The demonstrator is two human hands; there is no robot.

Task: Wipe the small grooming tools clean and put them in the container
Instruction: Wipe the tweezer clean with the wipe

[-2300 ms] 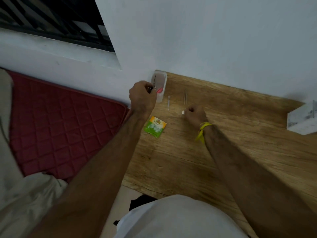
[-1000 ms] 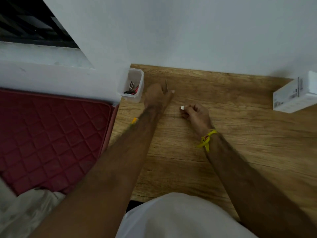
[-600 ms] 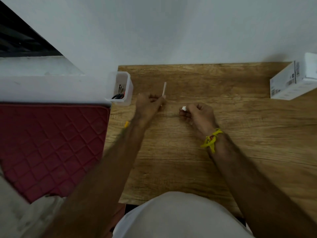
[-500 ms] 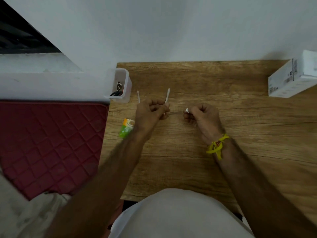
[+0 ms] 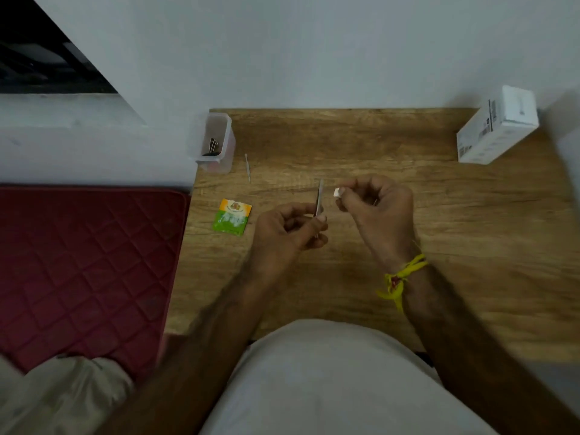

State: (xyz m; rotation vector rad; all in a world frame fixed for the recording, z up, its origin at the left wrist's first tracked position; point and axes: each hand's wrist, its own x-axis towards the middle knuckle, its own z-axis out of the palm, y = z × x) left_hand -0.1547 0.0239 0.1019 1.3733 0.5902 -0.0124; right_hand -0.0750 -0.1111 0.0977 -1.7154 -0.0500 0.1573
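My left hand (image 5: 287, 230) pinches a slim metal tool (image 5: 319, 197), which looks like tweezers, with its tip pointing away from me above the wooden table (image 5: 345, 142). Just right of that tip, my right hand (image 5: 375, 211) pinches a small white wipe (image 5: 336, 192). A clear plastic container (image 5: 214, 142) stands at the table's back left corner with dark metal tools (image 5: 212, 147) inside. A thin white stick tool (image 5: 247, 167) lies on the table beside the container.
A green and orange sachet (image 5: 232, 216) lies on the table left of my left hand. A white box (image 5: 492, 133) sits at the back right. A red quilted mat (image 5: 84, 265) lies left of the table, and a white wall runs behind it.
My left hand left the container, picked the metal tool up from the table and drew it back toward me. My right hand has raised the wipe beside its tip.
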